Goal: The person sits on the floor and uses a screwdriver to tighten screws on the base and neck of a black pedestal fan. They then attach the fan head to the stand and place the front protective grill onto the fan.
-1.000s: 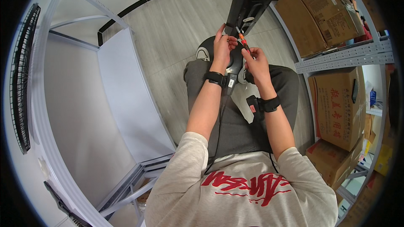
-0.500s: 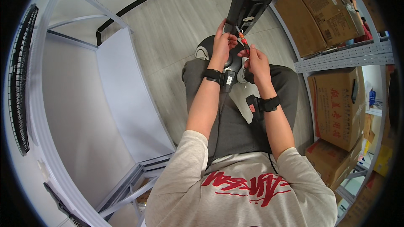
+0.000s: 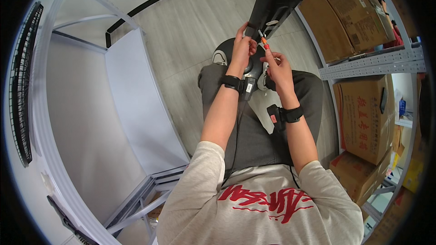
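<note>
A tall black tower-shaped appliance [image 3: 274, 4] leans away from me above a round black base [image 3: 226, 45] on the floor between my feet. My left hand [image 3: 242, 51] is closed at the tower's lower left edge, its index finger stretched up along the side and the other fingers curled. Between the thumb and fingers of my right hand [image 3: 278, 66] is a screwdriver with a red and orange handle [image 3: 265, 44]. Its metal end points up and left at the tower's lower part, close to my left fingertips; whether it touches is too small to tell.
On the left stands a white metal shelf frame [image 3: 131, 95], with a black mesh grille [image 3: 22, 86] beyond it. Shelving on the right carries cardboard boxes [image 3: 363, 118]. Black devices are strapped to both wrists, and a cable [image 3: 235, 145] runs across my lap.
My right fingers have shifted on the screwdriver, the thumb now lying along its handle. The left hand stays at the tower's edge. The whole view has moved slightly.
</note>
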`<state>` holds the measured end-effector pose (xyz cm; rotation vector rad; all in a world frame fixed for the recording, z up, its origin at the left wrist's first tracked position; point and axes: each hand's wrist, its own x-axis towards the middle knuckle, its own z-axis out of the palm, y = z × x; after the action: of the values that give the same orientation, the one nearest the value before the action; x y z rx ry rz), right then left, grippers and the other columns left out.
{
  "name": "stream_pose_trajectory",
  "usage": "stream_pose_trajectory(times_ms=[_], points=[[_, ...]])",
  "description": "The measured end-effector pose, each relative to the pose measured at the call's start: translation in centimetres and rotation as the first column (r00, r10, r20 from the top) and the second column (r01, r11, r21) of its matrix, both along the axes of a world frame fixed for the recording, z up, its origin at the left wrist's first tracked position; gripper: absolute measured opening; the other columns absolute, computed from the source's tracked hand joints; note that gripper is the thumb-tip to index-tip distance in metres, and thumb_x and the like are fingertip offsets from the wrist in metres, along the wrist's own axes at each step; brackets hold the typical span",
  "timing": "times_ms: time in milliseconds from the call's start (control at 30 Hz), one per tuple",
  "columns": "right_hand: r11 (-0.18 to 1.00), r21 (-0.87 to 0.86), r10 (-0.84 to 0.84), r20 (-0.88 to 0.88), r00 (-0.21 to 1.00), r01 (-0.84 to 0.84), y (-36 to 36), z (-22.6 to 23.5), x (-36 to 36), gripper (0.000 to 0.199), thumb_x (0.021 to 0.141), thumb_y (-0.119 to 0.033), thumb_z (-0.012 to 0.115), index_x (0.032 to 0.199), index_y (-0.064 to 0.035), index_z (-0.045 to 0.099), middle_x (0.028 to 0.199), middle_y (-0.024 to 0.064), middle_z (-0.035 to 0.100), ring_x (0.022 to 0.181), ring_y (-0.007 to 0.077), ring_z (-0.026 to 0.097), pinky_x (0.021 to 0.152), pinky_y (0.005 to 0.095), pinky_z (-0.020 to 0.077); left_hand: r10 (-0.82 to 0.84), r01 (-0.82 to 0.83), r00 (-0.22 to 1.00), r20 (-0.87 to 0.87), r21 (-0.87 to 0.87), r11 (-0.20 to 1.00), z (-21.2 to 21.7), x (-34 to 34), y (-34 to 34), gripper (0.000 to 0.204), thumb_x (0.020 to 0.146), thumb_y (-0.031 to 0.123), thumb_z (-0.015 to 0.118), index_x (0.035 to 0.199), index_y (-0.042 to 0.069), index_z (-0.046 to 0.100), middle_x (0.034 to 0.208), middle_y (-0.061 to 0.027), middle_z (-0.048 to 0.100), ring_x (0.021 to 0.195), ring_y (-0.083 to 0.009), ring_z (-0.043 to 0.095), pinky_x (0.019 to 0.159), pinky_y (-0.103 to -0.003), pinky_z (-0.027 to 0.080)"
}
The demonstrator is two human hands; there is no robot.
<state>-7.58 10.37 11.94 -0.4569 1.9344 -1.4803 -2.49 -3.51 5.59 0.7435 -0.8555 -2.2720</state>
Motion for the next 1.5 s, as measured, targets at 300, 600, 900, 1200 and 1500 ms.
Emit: stream_pose_trajectory(times_ms=[300,600,900,1200,1500], points=[[0.998,0.001,0.056,0.16,0.986,-0.057,0.4,0.9,-0.1,0.04,0.099,-0.038,0.059,0.097,0.0019,0.063,0.086,0.0062,0.07,0.057,0.0084,0.052,0.052,0.0246,0.0402,-0.034,0.034,0.999,0.001,-0.021,0.999,0.1,0.6,0.3,0.062,0.092,0.004,0.038,0.151,0.022,0.036,0.071,-0.0032,0.055,0.058,-0.0098,0.047,0.052,-0.023,0.036],[0.998,0.007,0.057,0.092,0.994,-0.057,0.6,0.9,-0.2,0.04,0.097,-0.036,0.064,0.101,0.0037,0.061,0.088,0.0059,0.069,0.057,0.0082,0.052,0.052,0.0244,0.0402,0.003,-0.003,1.0,-0.022,0.014,1.0,-0.1,0.6,0.7,0.066,0.087,0.003,0.04,0.15,0.022,0.037,0.068,-0.0028,0.056,0.054,-0.0083,0.048,0.047,-0.022,0.034],[1.0,-0.009,0.003,-0.047,0.999,-0.004,0.8,-0.4,0.1,0.044,0.099,-0.04,0.059,0.095,0.0037,0.064,0.084,0.0089,0.07,0.055,0.0093,0.052,0.051,0.0246,0.0399,-0.021,0.022,0.999,-0.043,0.018,1.0,0.0,0.6,1.2,0.066,0.088,0.003,0.039,0.152,0.022,0.036,0.069,-0.0027,0.056,0.055,-0.0082,0.048,0.048,-0.022,0.034],[0.999,0.001,-0.037,-0.197,0.98,0.038,1.0,-1.2,0.5,0.048,0.1,-0.043,0.057,0.094,0.0041,0.065,0.081,0.0073,0.069,0.056,0.0095,0.054,0.05,0.0242,0.039,-0.025,0.026,1.0,-0.011,0.026,0.999,0.2,0.6,1.5,0.066,0.089,0.003,0.039,0.152,0.023,0.035,0.068,-0.0025,0.055,0.055,-0.0085,0.048,0.048,-0.022,0.035],[1.0,0.019,0.015,0.083,0.996,-0.017,1.2,0.2,-0.1,0.04,0.096,-0.036,0.064,0.1,0.004,0.064,0.081,0.0059,0.068,0.056,0.0104,0.056,0.051,0.0256,0.0423,-0.018,0.018,1.0,-0.018,0.033,0.999,0.0,0.9,1.8,0.067,0.089,0.003,0.039,0.152,0.024,0.035,0.068,-0.0026,0.056,0.055,-0.0085,0.048,0.048,-0.022,0.035]])
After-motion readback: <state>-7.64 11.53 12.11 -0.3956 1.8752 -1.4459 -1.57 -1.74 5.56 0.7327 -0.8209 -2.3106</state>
